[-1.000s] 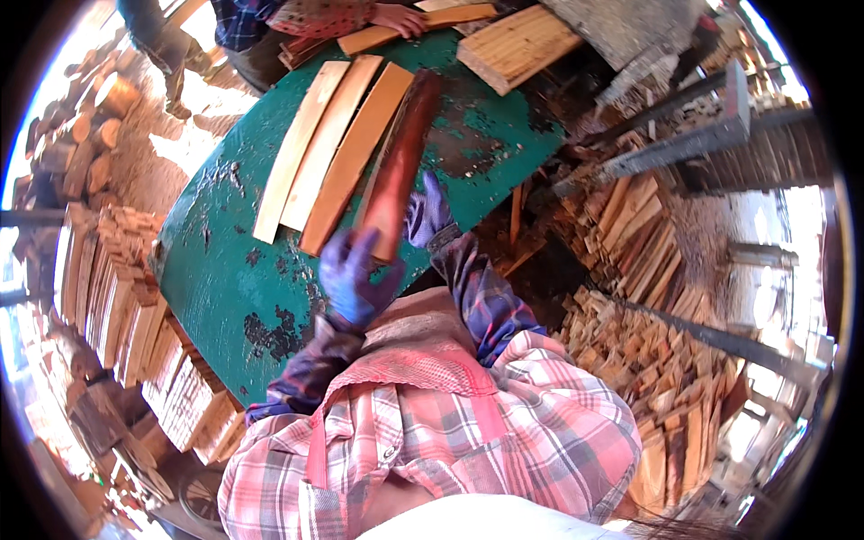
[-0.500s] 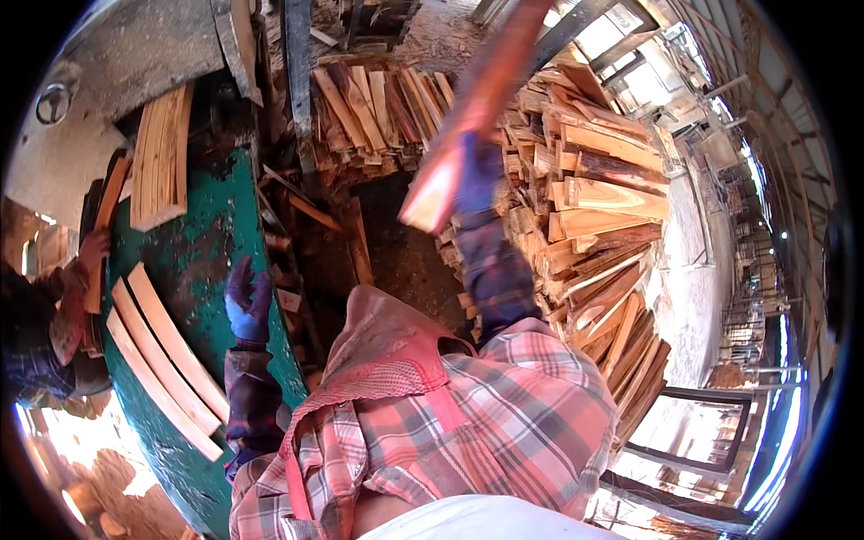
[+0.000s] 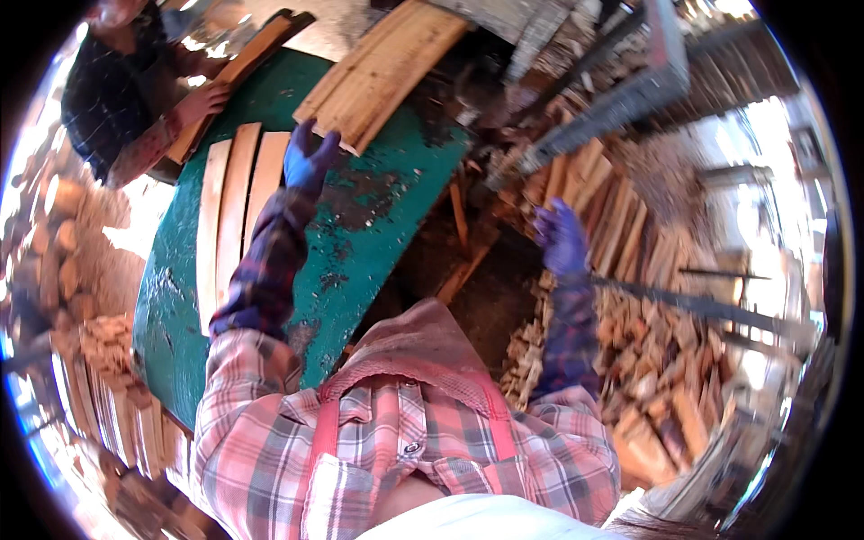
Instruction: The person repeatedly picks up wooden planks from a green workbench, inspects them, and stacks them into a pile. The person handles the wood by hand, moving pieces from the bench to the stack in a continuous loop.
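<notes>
My left hand (image 3: 310, 164), in a blue-purple glove, reaches over the green table (image 3: 369, 252) with its fingers apart. Its fingertips are close to the near end of a stack of wide sawn planks (image 3: 387, 72); whether they touch I cannot tell. Several thin wooden slats (image 3: 236, 193) lie side by side just left of that hand and forearm, which partly hide them. Away to the right, my right hand (image 3: 562, 238), gloved alike, hovers with loosely spread fingers and nothing in it, in front of the piled wood.
Across the table, a co-worker (image 3: 117, 99) holds a long bark-edged board (image 3: 243, 72). Split wood is heaped on the right (image 3: 648, 360), below a grey metal post (image 3: 612, 103). A dark gap (image 3: 477, 279) with loose sticks lies between table and heap. More stacked wood (image 3: 126, 405) stands at lower left.
The reddish board that my right hand held up is no longer in it. My view has swung left toward the table, and my left hand has moved forward to the plank stack.
</notes>
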The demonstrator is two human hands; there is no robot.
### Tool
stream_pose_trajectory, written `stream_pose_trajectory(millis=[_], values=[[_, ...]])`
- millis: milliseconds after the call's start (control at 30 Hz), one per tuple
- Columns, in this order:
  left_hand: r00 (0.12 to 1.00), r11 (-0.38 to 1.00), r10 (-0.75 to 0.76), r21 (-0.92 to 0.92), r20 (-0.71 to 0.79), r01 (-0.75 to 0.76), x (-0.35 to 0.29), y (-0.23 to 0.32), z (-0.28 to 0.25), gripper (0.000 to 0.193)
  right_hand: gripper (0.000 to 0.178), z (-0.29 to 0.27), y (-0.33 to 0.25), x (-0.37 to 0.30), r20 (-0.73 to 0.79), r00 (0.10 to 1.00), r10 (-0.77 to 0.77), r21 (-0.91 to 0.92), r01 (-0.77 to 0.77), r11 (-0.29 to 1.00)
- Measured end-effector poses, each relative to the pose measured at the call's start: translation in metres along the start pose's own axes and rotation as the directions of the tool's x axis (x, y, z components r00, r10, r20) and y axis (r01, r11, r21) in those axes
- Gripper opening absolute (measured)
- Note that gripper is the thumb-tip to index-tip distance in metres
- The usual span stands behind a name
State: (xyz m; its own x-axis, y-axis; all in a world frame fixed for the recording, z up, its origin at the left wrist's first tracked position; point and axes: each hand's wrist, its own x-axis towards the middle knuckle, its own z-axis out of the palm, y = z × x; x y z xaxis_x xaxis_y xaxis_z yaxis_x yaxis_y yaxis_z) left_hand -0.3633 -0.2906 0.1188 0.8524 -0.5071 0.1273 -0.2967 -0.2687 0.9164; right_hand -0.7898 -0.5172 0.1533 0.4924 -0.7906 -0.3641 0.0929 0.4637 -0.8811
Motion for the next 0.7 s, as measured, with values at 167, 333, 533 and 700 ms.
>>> stream_pose_trajectory(millis=[167, 333, 533, 700], values=[[0.937, 0.921, -0.323, 0.270, 0.134, 0.279, 0.138, -0.047, 0.001, 0.071, 0.054, 0.172, 0.105, 0.196, 0.164, 0.976, 0.145, -0.070, -0.135, 0.988], [0.809, 0.895, -0.400, -0.005, 0.430, 0.445, 0.146, -0.083, -0.019, 0.063, 0.065, 0.281, 0.139, 0.261, 0.148, 0.979, 0.137, 0.114, -0.155, 0.981], [0.816, 0.921, -0.107, -0.253, 0.568, 0.297, 0.017, -0.028, -0.004, 0.055, 0.068, 0.266, 0.125, 0.209, 0.369, 0.892, 0.259, 0.204, -0.350, 0.914], [0.860, 0.639, -0.326, -0.578, 0.394, 0.507, -0.109, 0.005, -0.034, 0.087, 0.075, 0.194, 0.146, 0.065, 0.437, 0.744, 0.505, -0.122, -0.507, 0.853]])
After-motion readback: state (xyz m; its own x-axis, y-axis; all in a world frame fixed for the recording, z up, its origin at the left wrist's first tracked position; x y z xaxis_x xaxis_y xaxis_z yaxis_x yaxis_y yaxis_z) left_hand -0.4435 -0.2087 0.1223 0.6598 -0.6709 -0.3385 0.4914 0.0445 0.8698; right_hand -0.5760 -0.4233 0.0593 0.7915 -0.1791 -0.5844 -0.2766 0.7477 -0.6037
